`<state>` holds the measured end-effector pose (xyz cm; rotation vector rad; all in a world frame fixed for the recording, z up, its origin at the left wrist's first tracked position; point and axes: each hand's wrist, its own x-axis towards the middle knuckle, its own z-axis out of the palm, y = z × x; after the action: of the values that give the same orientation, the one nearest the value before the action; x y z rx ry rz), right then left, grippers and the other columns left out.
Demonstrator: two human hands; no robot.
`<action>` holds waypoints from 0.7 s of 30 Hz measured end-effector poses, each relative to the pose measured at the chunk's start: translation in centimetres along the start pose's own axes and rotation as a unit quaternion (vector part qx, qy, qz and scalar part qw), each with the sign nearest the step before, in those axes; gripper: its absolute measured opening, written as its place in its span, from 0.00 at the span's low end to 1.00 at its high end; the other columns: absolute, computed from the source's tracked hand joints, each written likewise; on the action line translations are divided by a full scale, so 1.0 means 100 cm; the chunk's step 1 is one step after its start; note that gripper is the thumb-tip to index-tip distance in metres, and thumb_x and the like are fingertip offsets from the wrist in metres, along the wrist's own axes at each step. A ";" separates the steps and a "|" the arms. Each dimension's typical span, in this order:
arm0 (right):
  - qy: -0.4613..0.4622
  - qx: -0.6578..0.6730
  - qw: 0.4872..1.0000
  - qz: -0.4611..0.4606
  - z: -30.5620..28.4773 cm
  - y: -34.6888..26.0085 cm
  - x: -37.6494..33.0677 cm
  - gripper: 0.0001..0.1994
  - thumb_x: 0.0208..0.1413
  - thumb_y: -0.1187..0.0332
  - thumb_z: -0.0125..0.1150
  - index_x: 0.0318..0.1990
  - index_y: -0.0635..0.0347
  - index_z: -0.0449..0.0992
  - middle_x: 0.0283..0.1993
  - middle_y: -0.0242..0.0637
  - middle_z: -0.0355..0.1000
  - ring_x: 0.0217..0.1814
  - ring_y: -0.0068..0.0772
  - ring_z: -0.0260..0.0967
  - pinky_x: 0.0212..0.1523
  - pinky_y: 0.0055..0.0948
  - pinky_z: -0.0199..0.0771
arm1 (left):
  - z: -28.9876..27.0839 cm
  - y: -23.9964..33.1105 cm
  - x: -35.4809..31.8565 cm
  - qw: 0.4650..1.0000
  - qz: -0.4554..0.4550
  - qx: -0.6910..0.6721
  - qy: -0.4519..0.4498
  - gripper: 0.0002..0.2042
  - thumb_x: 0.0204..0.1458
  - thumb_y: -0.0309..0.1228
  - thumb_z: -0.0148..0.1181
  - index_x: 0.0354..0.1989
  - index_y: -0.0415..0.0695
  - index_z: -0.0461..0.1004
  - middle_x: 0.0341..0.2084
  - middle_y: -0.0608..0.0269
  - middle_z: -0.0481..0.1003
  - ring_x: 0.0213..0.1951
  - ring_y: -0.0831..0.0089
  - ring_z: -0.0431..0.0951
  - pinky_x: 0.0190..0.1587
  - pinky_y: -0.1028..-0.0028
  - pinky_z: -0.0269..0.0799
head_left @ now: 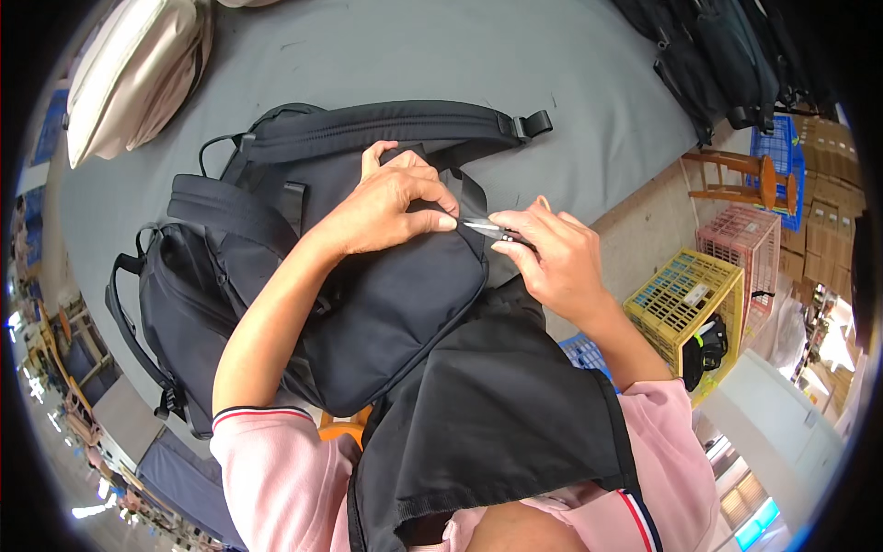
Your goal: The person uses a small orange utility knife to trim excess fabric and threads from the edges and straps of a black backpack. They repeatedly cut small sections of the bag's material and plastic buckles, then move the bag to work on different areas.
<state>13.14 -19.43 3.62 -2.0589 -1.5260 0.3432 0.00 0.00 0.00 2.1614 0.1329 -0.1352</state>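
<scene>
A black backpack (395,304) lies on the grey-covered table, its padded shoulder strap (368,129) stretched along the far side. My left hand (395,198) pinches the bag's edge near its right corner between thumb and forefinger. In my right hand (556,248) is a small pair of thread snips (487,230), their pointed blades reaching to the fabric beside my left thumb. Whether the tips touch a thread is too small to tell. Another black bag (179,304) lies against the backpack on the left.
A beige bag (138,74) stands at the far left of the table (589,101). Several black bags (727,55) sit at the far right. Beyond the table's right edge are a wooden stool (745,179), a yellow crate (685,294), a pink crate (740,244) and cardboard boxes (832,212). A black apron (506,396) covers my lap.
</scene>
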 end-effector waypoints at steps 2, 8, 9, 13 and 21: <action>0.005 -0.004 1.000 -0.023 0.005 -0.002 0.002 0.10 0.44 0.68 0.64 0.36 0.56 0.75 0.26 0.31 0.70 0.25 0.35 0.68 0.27 0.29 0.67 | 0.001 -0.001 -0.002 1.000 0.002 0.015 0.026 0.09 0.55 0.36 0.53 0.33 0.48 0.78 0.25 0.70 0.73 0.43 0.73 0.68 0.63 0.54 0.38; -0.012 -0.015 1.000 -0.019 0.013 -0.015 0.008 0.13 0.46 0.70 0.62 0.41 0.57 0.73 0.30 0.33 0.68 0.26 0.35 0.69 0.28 0.31 0.68 | -0.006 -0.008 -0.004 0.997 -0.055 0.031 0.048 0.13 0.59 0.35 0.46 0.28 0.45 0.75 0.22 0.67 0.72 0.40 0.73 0.70 0.63 0.58 0.40; -0.016 -0.009 1.000 -0.015 0.014 -0.017 0.008 0.13 0.46 0.70 0.62 0.42 0.58 0.73 0.31 0.34 0.68 0.27 0.36 0.70 0.28 0.32 0.69 | -0.005 -0.010 -0.004 0.997 -0.059 0.018 0.053 0.13 0.60 0.35 0.45 0.29 0.45 0.74 0.22 0.68 0.71 0.39 0.74 0.70 0.63 0.58 0.39; -0.053 -0.002 0.999 0.011 0.014 -0.026 0.008 0.15 0.47 0.72 0.61 0.44 0.61 0.71 0.34 0.37 0.66 0.29 0.39 0.71 0.29 0.34 0.72 | -0.007 -0.010 -0.001 0.993 -0.094 -0.030 0.071 0.11 0.61 0.33 0.44 0.31 0.43 0.73 0.21 0.69 0.72 0.36 0.75 0.71 0.62 0.62 0.43; -0.066 -0.062 0.996 0.023 0.016 -0.038 0.004 0.14 0.49 0.73 0.58 0.45 0.61 0.69 0.33 0.38 0.64 0.29 0.40 0.71 0.25 0.34 0.72 | -0.001 -0.020 -0.002 0.965 -0.081 -0.171 0.183 0.08 0.58 0.25 0.44 0.36 0.41 0.72 0.31 0.64 0.77 0.39 0.74 0.74 0.55 0.70 0.59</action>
<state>9.45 -17.84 4.49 -2.2078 -1.6162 0.4196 -0.48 1.20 -1.54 1.8083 0.5091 0.1852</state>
